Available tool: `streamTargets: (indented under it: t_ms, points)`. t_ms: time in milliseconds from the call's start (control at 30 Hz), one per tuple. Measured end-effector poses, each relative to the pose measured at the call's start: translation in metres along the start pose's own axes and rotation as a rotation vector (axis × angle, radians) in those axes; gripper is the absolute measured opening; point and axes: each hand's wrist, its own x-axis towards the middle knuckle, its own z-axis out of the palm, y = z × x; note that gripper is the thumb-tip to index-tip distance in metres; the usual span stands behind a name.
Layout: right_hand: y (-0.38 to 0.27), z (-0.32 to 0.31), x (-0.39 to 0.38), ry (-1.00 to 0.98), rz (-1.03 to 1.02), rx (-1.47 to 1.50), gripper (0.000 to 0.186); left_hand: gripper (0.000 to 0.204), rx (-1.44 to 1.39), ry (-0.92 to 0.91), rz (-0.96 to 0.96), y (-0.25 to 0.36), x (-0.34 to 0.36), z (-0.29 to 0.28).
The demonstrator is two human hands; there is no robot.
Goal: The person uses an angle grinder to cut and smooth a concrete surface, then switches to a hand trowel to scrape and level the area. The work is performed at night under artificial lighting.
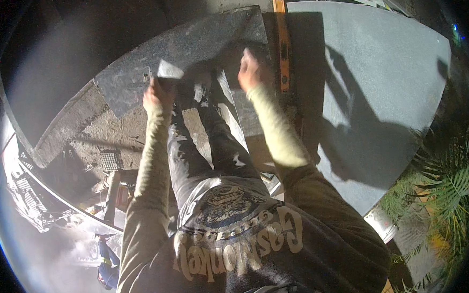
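Observation:
My left hand (pixel 155 95) is closed on a small white flat piece (pixel 169 69), held over or at the front edge of a dark grey slab (pixel 130 64) near my legs. My right hand (pixel 250 70) is raised above that slab's right part, left of an orange spirit level (pixel 281 31); its fingers are smeared by motion, so whether they hold anything is unclear. A large light grey slab (pixel 386 83), crossed by shadows, lies to the right of the level.
Another dark slab or surface (pixel 43 88) spans the left. Concrete ground (pixel 107 127) shows below it, with white strips and debris (pixel 25 191) farther left. Leafy plants (pixel 447 192) border the lower right. Blue clothing (pixel 106 267), possibly another person's, shows at lower left.

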Motion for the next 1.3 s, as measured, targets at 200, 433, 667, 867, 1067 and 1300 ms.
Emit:
streamTargets:
  t_ms: [200, 433, 667, 867, 1067, 1300]
  points:
    - [-0.002, -0.004, 0.042, -0.057, 0.099, 0.057, 0.043, 0.058, 0.176, -0.335, -0.160, -0.025, -0.130, 0.040]
    - [-0.018, -0.007, -0.026, -0.265, 0.232, -0.201, 0.045, 0.087, 0.351, -0.665, -0.518, -0.062, -0.177, 0.045]
    - [-0.017, -0.024, 0.024, -0.105, 0.109, -0.023, 0.044, 0.102, 0.311, -0.628, -0.578, -0.062, -0.183, 0.064]
    - [-0.027, -0.008, -0.049, -0.270, 0.212, -0.178, 0.047, 0.100, 0.320, -0.627, -0.625, -0.063, -0.188, 0.061]
    - [-0.006, -0.001, 0.039, -0.021, 0.083, 0.078, 0.047, 0.097, 0.351, -0.609, -0.567, -0.062, -0.187, 0.069]
    - [-0.025, -0.004, -0.066, -0.228, 0.197, -0.123, 0.048, 0.097, 0.295, -0.623, -0.632, -0.075, -0.193, 0.067]
